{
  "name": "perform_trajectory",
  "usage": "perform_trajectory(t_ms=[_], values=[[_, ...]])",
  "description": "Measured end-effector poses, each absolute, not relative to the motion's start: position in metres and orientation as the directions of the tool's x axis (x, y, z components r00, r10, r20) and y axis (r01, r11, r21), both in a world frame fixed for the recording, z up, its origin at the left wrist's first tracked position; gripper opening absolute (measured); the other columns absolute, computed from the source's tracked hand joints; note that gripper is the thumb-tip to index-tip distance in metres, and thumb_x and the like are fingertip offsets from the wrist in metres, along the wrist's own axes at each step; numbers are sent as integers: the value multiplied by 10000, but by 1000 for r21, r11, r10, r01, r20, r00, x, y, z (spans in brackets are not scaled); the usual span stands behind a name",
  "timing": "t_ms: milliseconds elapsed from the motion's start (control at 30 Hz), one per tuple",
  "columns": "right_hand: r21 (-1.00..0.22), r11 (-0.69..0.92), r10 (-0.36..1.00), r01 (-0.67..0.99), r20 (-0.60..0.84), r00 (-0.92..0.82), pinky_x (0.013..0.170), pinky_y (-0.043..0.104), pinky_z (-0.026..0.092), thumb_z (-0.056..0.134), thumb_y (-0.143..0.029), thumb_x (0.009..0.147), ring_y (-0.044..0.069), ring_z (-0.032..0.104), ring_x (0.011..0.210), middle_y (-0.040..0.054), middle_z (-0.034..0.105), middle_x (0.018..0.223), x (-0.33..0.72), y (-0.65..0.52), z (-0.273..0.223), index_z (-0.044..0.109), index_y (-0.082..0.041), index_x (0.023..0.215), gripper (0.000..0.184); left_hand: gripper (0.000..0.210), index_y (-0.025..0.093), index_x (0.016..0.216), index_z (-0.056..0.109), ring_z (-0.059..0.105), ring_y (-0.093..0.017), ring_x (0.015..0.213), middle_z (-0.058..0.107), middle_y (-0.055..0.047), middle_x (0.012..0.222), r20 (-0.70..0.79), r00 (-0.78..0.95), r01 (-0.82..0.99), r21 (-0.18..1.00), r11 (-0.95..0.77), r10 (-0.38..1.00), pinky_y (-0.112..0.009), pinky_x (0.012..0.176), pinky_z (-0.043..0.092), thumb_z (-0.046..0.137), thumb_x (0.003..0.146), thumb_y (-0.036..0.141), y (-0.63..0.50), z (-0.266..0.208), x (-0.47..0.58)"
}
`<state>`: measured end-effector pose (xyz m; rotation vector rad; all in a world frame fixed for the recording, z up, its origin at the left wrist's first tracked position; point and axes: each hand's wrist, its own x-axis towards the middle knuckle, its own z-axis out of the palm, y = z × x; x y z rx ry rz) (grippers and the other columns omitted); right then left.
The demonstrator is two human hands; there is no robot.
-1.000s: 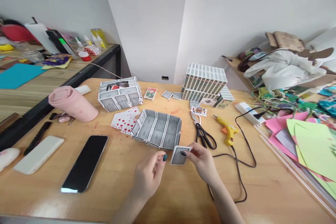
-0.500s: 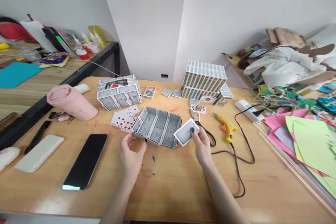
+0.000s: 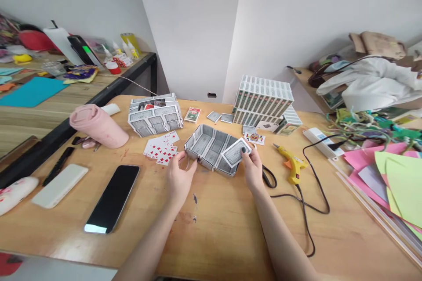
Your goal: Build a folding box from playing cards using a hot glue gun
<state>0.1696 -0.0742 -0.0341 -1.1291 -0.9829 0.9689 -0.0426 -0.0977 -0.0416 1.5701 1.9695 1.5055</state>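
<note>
Lying nearest on the wooden table (image 3: 224,228), a smartphone (image 3: 112,199) rests screen up, left of the arms. Just beyond, the left hand (image 3: 180,178) grips the near-left corner of an open tray made of playing cards (image 3: 206,147) between thumb and fingers. The right hand (image 3: 253,169) pinches one playing card (image 3: 236,152), its patterned back showing, tilted over the tray's right end; whether card and tray touch, I cannot tell. Scissors (image 3: 271,178) lie partly hidden behind that hand, with a yellow glue gun (image 3: 296,167) to their right. Left of the tray are fanned diamond cards (image 3: 165,147); farther back stand a pink tumbler (image 3: 99,125), a card-covered box (image 3: 154,119) and stacked card packs (image 3: 262,96).
</note>
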Motion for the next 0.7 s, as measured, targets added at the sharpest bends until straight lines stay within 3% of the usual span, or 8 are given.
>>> perform_trajectory(t_ms=[133, 467, 700], values=[[-978, 166, 942, -127, 119, 315, 1002, 410, 403, 614, -463, 795, 238, 560, 1137, 88, 608, 1254, 174, -73, -36, 577, -222, 1238, 505, 296, 172, 992, 605, 677, -235, 905, 685, -102, 982, 423, -365, 581, 799, -152, 829, -406, 837, 533, 688, 730, 280, -86, -45, -40], [-988, 137, 935, -73, 105, 340, 948, 374, 429, 621, -434, 796, 214, 580, 1082, 76, 627, 1222, 178, -75, -31, 589, -220, 1216, 473, 427, 164, 1030, 551, 669, -241, 905, 673, -107, 979, 429, -348, 606, 782, -149, 834, -401, 827, 534, 734, 656, 261, -73, -46, -35], [-989, 128, 933, -77, 94, 348, 969, 381, 414, 621, -423, 792, 217, 582, 1081, 76, 630, 1218, 178, -75, -28, 589, -216, 1226, 482, 391, 171, 996, 551, 650, -247, 905, 670, -88, 937, 477, -289, 712, 686, -147, 830, -397, 820, 518, 723, 653, 246, -69, -44, -37]])
